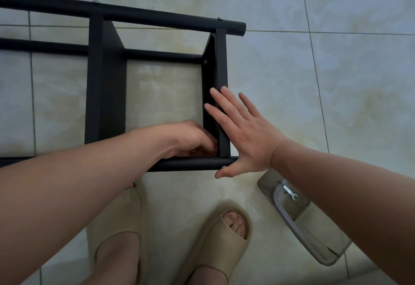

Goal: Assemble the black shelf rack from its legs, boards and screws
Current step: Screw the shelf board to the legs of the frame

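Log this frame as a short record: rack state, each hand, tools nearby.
rack: black metal shelf rack lying on the tiled floor, partly assembled
left hand: fingers curled where black end board meets near leg tube; contents hidden
right hand: flat, fingers straight against that board
tool: small silver wrench in clear plastic tray, untouched

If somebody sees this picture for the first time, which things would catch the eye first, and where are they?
The black shelf rack lies on the tiled floor, filling the upper left. At its near right corner the left hand curls its fingers inside the frame, while the right hand lies flat, fingers straight, against the end board. A small silver wrench rests in a clear tray at the lower right.
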`<action>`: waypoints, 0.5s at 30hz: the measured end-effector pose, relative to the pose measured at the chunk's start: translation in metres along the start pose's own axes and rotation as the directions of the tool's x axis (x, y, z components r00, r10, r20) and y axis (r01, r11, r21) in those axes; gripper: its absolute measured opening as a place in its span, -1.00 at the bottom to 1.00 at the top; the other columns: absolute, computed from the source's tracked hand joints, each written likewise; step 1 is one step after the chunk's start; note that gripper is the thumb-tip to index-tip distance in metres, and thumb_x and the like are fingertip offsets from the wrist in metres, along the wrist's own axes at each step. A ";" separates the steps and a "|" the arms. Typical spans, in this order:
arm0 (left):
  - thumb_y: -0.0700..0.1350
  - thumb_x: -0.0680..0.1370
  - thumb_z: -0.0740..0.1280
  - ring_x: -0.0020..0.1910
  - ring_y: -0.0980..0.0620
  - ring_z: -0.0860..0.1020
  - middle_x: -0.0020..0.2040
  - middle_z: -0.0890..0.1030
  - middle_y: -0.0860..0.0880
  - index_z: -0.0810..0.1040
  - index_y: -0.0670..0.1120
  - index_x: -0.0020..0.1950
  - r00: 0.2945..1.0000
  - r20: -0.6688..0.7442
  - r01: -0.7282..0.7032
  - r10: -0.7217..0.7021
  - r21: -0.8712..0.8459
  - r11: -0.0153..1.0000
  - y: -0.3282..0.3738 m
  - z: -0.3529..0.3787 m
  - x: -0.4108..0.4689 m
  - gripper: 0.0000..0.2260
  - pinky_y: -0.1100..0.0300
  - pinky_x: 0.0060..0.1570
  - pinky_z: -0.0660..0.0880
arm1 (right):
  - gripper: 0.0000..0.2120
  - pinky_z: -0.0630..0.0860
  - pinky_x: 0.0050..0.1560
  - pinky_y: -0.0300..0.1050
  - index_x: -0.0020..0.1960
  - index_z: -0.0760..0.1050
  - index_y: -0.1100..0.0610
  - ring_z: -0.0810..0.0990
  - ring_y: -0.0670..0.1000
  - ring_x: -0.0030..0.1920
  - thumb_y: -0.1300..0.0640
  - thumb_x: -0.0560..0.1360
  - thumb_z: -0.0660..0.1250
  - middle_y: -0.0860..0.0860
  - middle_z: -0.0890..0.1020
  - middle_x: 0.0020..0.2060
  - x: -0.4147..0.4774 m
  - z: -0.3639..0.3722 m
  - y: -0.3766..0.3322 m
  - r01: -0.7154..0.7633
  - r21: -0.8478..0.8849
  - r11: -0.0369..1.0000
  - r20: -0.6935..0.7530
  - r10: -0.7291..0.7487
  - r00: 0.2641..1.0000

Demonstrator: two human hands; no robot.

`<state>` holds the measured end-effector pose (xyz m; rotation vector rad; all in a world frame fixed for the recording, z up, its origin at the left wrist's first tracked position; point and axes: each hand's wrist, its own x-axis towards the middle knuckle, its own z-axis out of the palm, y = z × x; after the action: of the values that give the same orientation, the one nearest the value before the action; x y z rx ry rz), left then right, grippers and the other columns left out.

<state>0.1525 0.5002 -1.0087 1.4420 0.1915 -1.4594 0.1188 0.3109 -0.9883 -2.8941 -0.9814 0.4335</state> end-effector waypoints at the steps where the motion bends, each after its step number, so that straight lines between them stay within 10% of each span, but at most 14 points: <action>1: -0.35 0.45 0.38 -0.25 -0.05 0.66 -0.22 0.68 -0.17 0.66 -0.32 0.05 1.000 -0.019 -0.004 0.004 0.017 1.000 0.000 0.001 0.000 -0.81 0.16 -0.16 0.57 | 0.26 -0.03 0.58 0.30 0.65 -0.01 0.19 -0.18 0.18 0.64 -0.68 0.28 0.10 0.17 -0.10 0.64 0.000 0.000 0.000 0.000 0.000 1.000 0.001 0.000 1.000; 15: -0.30 0.50 0.38 -0.02 -0.14 0.69 -0.05 0.72 -0.22 0.66 -0.31 0.10 0.999 0.011 0.045 -0.044 -0.059 0.997 -0.001 0.002 0.000 -0.80 0.07 0.11 0.57 | 0.26 -0.01 0.58 0.31 0.65 0.01 0.20 -0.17 0.19 0.64 -0.68 0.28 0.09 0.18 -0.09 0.64 0.000 -0.001 0.000 0.002 0.001 1.000 0.006 -0.002 1.000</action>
<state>0.1509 0.4994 -1.0083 1.3903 0.2605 -1.4844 0.1188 0.3113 -0.9870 -2.8923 -0.9838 0.4435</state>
